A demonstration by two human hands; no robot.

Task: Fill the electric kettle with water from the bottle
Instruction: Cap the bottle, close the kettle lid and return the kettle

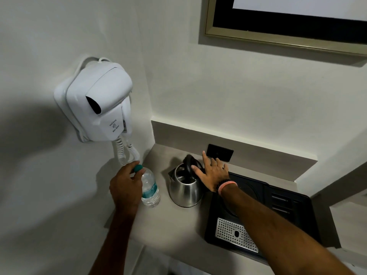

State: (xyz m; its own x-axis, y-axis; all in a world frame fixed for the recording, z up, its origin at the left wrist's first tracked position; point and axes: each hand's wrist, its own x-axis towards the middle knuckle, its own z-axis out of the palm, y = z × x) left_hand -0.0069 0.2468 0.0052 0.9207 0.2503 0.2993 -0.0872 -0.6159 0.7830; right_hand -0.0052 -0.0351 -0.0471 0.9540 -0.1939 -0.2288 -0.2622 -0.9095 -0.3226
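Steel-bodied, the electric kettle (185, 190) stands on the counter (164, 227) with its lid up and its mouth open, just beside the water bottle (150, 190), which is upright and capped with a teal cap (137, 168). The left hand (125, 187) pinches that cap; the right hand (213, 172) lies spread, fingers flat, against the kettle's handle. Opening looks done; uncapping and pouring remain, I judge.

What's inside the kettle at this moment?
The kettle stands open on the counter, its lid tipped back. The visible inner wall is bare steel with dark reflection; no water can be made out. The bottom is hidden by the rim.
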